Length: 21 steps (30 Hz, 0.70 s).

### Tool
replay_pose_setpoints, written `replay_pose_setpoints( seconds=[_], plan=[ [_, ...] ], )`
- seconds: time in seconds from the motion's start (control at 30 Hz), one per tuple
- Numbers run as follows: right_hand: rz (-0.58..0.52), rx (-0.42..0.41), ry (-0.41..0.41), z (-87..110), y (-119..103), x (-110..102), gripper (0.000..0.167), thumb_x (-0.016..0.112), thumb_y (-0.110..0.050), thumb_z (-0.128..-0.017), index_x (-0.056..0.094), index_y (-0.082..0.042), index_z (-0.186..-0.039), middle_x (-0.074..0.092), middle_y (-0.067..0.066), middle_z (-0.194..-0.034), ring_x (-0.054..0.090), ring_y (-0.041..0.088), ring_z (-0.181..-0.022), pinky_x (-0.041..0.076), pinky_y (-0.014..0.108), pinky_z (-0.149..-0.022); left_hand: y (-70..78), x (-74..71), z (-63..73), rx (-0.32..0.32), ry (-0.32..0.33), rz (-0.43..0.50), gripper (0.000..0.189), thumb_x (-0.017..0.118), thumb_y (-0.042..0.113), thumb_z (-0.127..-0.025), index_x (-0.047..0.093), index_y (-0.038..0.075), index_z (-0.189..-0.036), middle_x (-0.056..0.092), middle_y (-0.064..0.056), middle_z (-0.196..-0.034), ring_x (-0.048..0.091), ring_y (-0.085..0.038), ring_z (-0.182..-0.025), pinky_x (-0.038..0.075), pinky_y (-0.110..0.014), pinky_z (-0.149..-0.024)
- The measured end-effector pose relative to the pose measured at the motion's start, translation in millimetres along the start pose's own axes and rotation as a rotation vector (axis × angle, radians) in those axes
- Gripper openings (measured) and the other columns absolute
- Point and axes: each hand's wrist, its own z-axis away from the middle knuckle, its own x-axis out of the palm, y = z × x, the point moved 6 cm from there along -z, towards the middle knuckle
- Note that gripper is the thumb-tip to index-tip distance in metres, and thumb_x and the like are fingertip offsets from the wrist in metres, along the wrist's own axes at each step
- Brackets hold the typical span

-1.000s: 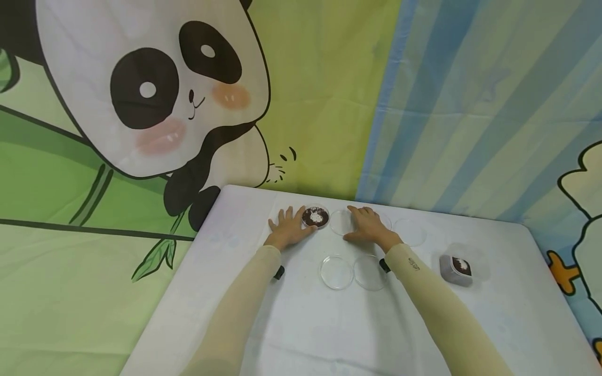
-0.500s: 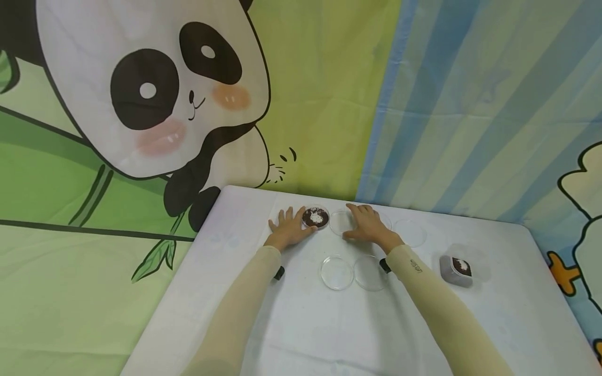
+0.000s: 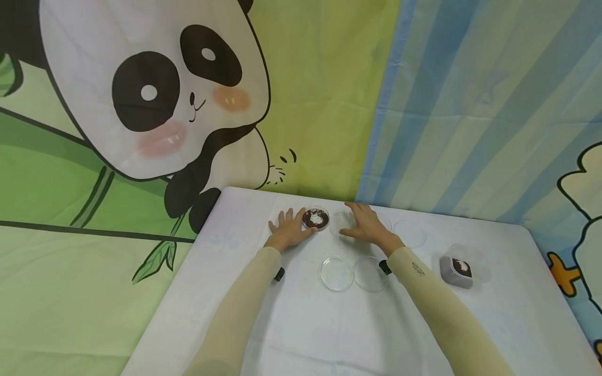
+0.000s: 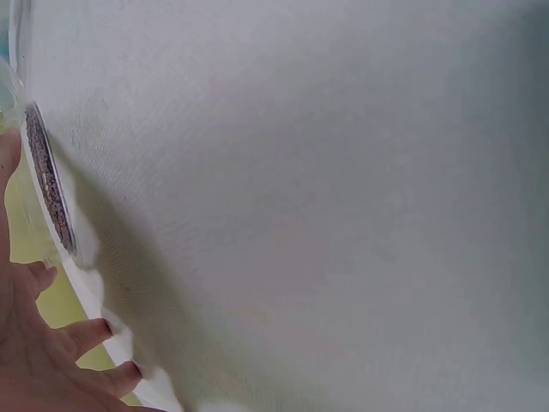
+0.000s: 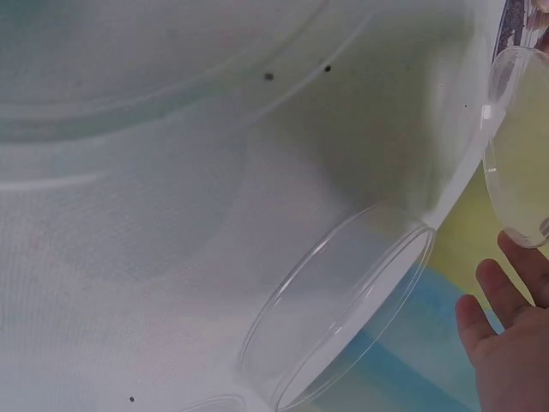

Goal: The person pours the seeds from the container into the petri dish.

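Note:
A petri dish (image 3: pixel 315 219) of dark brown granules with a white patch on top lies near the table's back edge. My left hand (image 3: pixel 288 231) rests at its left side, fingers spread, thumb and index finger against the dish edge. My right hand (image 3: pixel 370 225) holds a clear petri dish (image 5: pixel 521 154) by its rim between thumb and fingers, just right of the filled one. In the head view this dish is faint against the white cloth. The left wrist view shows the filled dish only edge-on.
Two clear dish halves (image 3: pixel 337 273) lie side by side nearer me. More clear round pieces (image 3: pixel 410 233) lie behind and right of my right hand. A translucent tub (image 3: pixel 455 272) with dark granules stands at the right. A printed panda curtain (image 3: pixel 310 104) hangs behind the table.
My right hand's fingertips have shifted slightly left, toward the filled dish, with the clear petri dish. The left hand has stayed in place.

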Motion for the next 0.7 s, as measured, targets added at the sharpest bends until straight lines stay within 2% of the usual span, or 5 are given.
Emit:
replay_pose_setpoints(
  seconds=[0.2, 0.33, 0.5, 0.7],
  plan=[
    [-0.077, 0.007, 0.015, 0.5, -6, -1, 0.091, 0.079, -0.039, -0.085, 0.033, 0.002, -0.152, 0.04, 0.027, -0.148, 0.035, 0.045, -0.137, 0.03, 0.06, -0.11, 0.1, -0.1, 0.8, 0.005, 0.008, 0.0, 0.085, 0.049, 0.07, -0.093, 0.02, 0.029, -0.161, 0.015, -0.019, -0.164, 0.006, -0.048, -0.148, 0.006, -0.076, -0.108],
    [-0.17, 0.032, 0.027, -1.0, -9, 0, 0.091, 0.08, -0.035, -0.086, 0.03, 0.003, -0.153, 0.037, 0.025, -0.152, 0.032, 0.043, -0.14, 0.028, 0.058, -0.113, -0.4, 0.4, 0.4, 0.004, 0.012, -0.009, 0.085, 0.048, 0.071, -0.093, 0.019, 0.03, -0.161, 0.015, -0.019, -0.164, 0.007, -0.047, -0.148, 0.007, -0.076, -0.108],
    [-0.268, 0.056, 0.051, -4.4, -12, 4, 0.092, 0.081, -0.035, -0.085, 0.03, -0.001, -0.154, 0.041, 0.023, -0.149, 0.038, 0.039, -0.137, 0.033, 0.056, -0.11, -1.5, 1.7, -1.1, 0.006, 0.013, -0.009, 0.085, 0.047, 0.071, -0.093, 0.019, 0.03, -0.162, 0.014, -0.019, -0.164, 0.006, -0.047, -0.148, 0.005, -0.076, -0.108],
    [-0.353, 0.027, 0.071, -9.4, -18, 8, 0.094, 0.081, -0.033, -0.085, 0.028, -0.002, -0.155, 0.042, 0.025, -0.146, 0.042, 0.043, -0.133, 0.037, 0.06, -0.106, -1.1, 0.9, -1.3, 0.004, 0.018, -0.014, 0.085, 0.047, 0.072, -0.093, 0.019, 0.03, -0.161, 0.015, -0.018, -0.164, 0.007, -0.047, -0.148, 0.006, -0.076, -0.108]
  ],
)
